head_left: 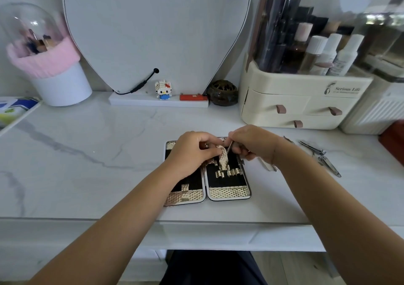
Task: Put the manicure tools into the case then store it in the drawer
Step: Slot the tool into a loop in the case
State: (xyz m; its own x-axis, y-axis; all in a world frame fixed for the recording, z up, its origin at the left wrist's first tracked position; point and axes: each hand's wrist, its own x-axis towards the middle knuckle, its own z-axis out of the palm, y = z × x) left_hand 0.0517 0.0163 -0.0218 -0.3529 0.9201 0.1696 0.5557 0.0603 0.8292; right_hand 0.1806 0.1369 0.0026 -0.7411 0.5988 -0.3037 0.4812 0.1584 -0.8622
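Early days imo: the open black-lined, gold-textured manicure case (227,194) lies flat on the white marble table (87,153) near the front edge, its slots mostly empty as far as I can see. The left hand (192,151) pinches up a gold strap (223,158) while the right hand (251,142) has its fingers clamped on a thin metal tool (228,148), angled toward it. Silver nail clippers (323,160) lie loose to the right, and the cream plastic drawer unit (284,103) far right is closed.

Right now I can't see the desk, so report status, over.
Left hand pinches strap; right hand holds thin tool at it. Case open, flat. Clippers lie loose right of case.
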